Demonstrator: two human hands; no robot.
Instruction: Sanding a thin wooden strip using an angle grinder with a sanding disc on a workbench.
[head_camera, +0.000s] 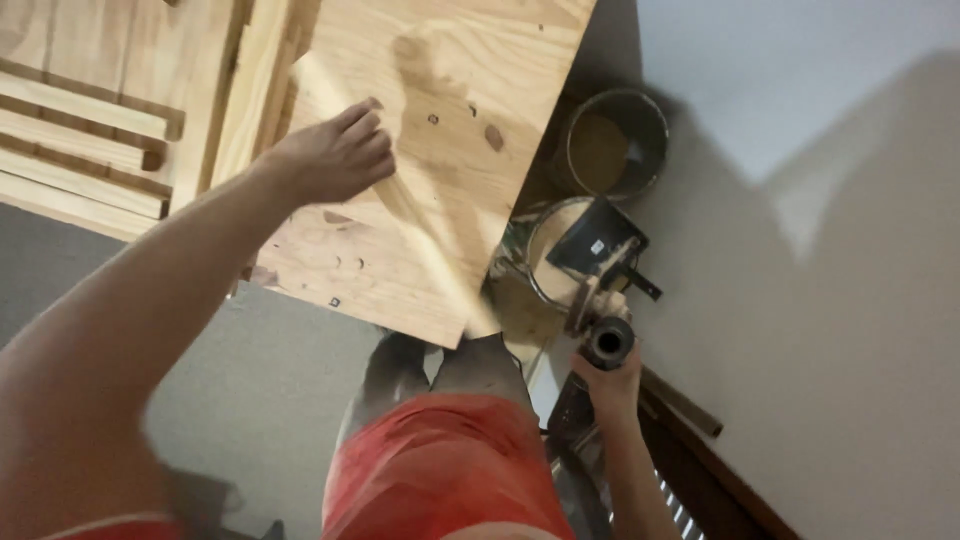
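Looking down past red shorts (440, 465), the view took in, at far left, a stack of wooden slats (85, 140) lying side by side on a pale wood surface (60, 40), their ends stepped, apart from everything else. Next came the left hand (335, 155), pressed onto a long thin wood strip (400, 200) that ran diagonally across a plywood panel (440, 130); the fingers (365, 120) lay close together and curled over the strip, seemingly pinning it flat against the panel so that it would not slide. The panel's near edge overhung the grey floor (270, 370), and its lower corner ended just above the person's knees, leaving open floor on the left side.

Right of the panel's edge the space was crowded: two round buckets (615, 140) stood against the white wall (800, 60), one partly covered by a dark flat piece (595, 240). The right hand (610, 385) was held low beside the thigh, fingers clamped around a dark cylindrical tool (608, 342), likely kept clear of the panel. Dark timber (690, 410) lay along the wall beneath it, narrowing the room there.
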